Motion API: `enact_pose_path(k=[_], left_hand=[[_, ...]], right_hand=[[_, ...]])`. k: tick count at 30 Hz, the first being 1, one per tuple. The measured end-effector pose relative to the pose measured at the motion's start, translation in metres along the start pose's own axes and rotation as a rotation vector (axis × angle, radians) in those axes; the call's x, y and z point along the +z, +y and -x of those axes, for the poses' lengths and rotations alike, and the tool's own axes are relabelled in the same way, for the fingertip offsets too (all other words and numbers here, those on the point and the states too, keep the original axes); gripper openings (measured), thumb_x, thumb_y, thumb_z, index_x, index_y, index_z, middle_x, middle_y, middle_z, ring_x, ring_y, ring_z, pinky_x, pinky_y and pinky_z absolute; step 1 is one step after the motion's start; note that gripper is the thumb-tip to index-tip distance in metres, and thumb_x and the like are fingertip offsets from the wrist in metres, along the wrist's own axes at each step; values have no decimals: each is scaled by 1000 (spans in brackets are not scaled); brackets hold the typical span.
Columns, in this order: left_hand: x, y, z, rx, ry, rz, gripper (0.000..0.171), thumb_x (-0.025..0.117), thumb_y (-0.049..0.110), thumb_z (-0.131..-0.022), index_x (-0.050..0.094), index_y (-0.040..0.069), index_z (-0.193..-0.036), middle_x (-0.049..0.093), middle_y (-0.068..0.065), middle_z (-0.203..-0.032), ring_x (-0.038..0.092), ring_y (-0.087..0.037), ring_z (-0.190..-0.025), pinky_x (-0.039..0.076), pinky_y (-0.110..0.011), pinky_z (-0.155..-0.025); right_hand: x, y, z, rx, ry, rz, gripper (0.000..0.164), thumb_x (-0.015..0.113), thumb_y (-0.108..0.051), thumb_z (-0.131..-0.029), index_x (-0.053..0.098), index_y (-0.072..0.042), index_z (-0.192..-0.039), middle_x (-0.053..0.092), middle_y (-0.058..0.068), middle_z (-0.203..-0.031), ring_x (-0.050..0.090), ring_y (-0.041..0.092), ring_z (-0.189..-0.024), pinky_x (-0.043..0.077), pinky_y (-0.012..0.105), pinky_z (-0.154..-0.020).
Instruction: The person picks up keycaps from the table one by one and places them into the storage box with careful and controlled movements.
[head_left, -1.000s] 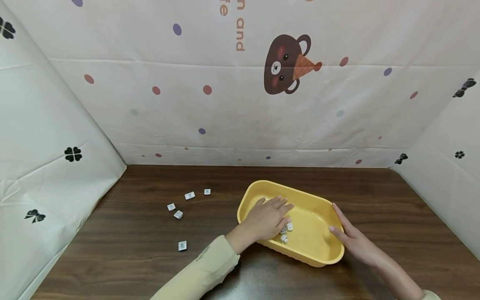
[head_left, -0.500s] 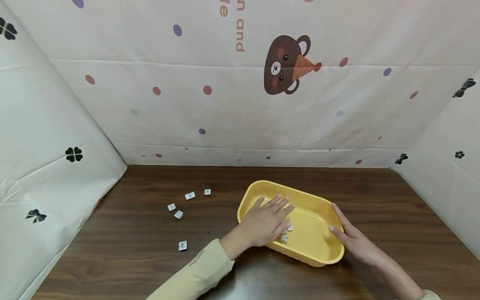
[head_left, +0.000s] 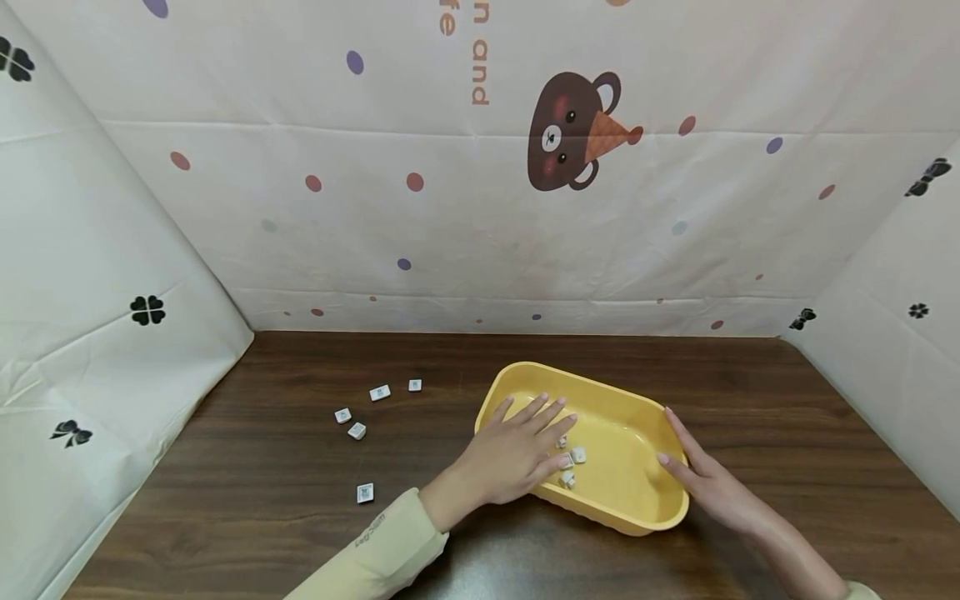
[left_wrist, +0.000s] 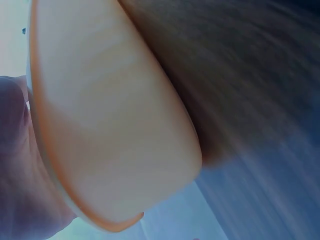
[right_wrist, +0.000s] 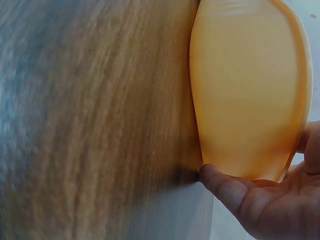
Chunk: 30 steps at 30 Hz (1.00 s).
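Observation:
A yellow plastic basin [head_left: 622,475] stands at a slant on the table; its outer wall fills much of both wrist views. Over its left end, my left hand [head_left: 510,457] is spread with straight fingers, holding nothing. Several small white blocks [head_left: 577,455] lie on the basin floor beside that thumb, partly covered by the hand. At the right end, my right hand [head_left: 716,483] holds the basin, thumb over the rim and another finger along the outside. The right wrist view shows a fingertip of this hand [right_wrist: 280,200] low on the basin's outer wall, near the table.
Left of the basin, several white blocks with printed marks lie scattered: a front one [head_left: 365,492], a pair including this block [head_left: 357,431], and two farther back, one being this longer block [head_left: 380,392]. White patterned sheeting [head_left: 480,233] walls the brown wooden table [head_left: 285,517].
My left hand has drawn back leftward and toward the near rim, its fingers spreading, which uncovers more blocks in the basin. The right hand and basin have stayed put.

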<state>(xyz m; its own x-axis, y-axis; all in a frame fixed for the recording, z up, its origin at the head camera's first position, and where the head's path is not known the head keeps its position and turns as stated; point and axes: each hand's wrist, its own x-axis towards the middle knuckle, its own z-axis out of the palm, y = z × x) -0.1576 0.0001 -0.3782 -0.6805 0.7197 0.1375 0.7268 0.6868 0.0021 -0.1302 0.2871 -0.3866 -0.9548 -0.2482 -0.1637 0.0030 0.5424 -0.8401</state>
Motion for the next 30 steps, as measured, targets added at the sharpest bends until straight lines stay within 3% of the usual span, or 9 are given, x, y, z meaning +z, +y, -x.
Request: enact_pose_path(k=[5,11,14,17,20,24,27,28,30], left_hand=[[1,-3,4,3,18,-8,51,24,45,-99,26,23,-145,22,2,-150,18,-18,-137,18,-48,-108],[2,-8,10,2,22,-18,52,24,45,-98,26,22,-145,24,1,-149,20,-18,-137,19,-48,-107],[1,-10,15,5,33,-20,51,25,44,-98,28,21,-144,27,-1,-148,21,-18,-136,20,-49,-107],[0,-12,20,0,43,-12,51,25,44,-99,29,20,-144,28,-2,-148,21,-19,-136,21,-49,-106],[0,-15,25,-10,45,-8,51,25,45,-98,29,21,-144,28,-2,-148,21,-19,-136,20,-50,-106],[-1,-20,32,-28,36,-8,53,24,47,-98,27,22,-144,27,-1,-148,22,-19,-136,19,-49,-107],[-2,-24,36,-39,31,2,54,23,48,-98,27,22,-144,26,-1,-148,22,-20,-136,18,-48,-108],[-3,-26,37,-44,31,2,54,23,48,-98,27,22,-144,26,-1,-148,22,-20,-136,18,-48,-108],[-3,-28,40,-50,30,5,54,23,48,-97,27,22,-144,27,-1,-148,22,-20,-136,18,-48,-108]], right_hand=[[0,1,1,-9,5,-1,69,43,-29,-97,-4,-23,-147,-6,18,-151,-2,40,-132,7,9,-98],[1,2,1,-16,7,3,69,43,-30,-97,-4,-23,-147,-6,19,-150,-1,41,-131,10,-3,-83],[1,1,2,-7,6,7,69,43,-30,-97,-4,-23,-147,-5,19,-150,-1,41,-132,9,4,-94],[1,0,1,4,8,10,69,43,-29,-97,-3,-24,-147,-5,19,-151,-1,41,-132,7,30,-107],[1,0,1,5,10,2,69,44,-29,-97,-3,-24,-147,-5,19,-151,-2,41,-132,4,52,-104],[1,0,2,-2,12,1,69,44,-30,-97,-3,-24,-147,-5,18,-151,-2,40,-132,7,27,-107],[1,0,2,-6,13,8,69,43,-31,-97,-3,-25,-147,-5,19,-151,0,40,-132,9,2,-91],[1,0,2,-7,13,10,69,43,-31,-97,-3,-25,-147,-5,19,-151,0,40,-132,10,-1,-86],[1,-1,2,-2,10,12,69,43,-30,-97,-3,-25,-147,-5,19,-150,0,41,-132,10,6,-96]])
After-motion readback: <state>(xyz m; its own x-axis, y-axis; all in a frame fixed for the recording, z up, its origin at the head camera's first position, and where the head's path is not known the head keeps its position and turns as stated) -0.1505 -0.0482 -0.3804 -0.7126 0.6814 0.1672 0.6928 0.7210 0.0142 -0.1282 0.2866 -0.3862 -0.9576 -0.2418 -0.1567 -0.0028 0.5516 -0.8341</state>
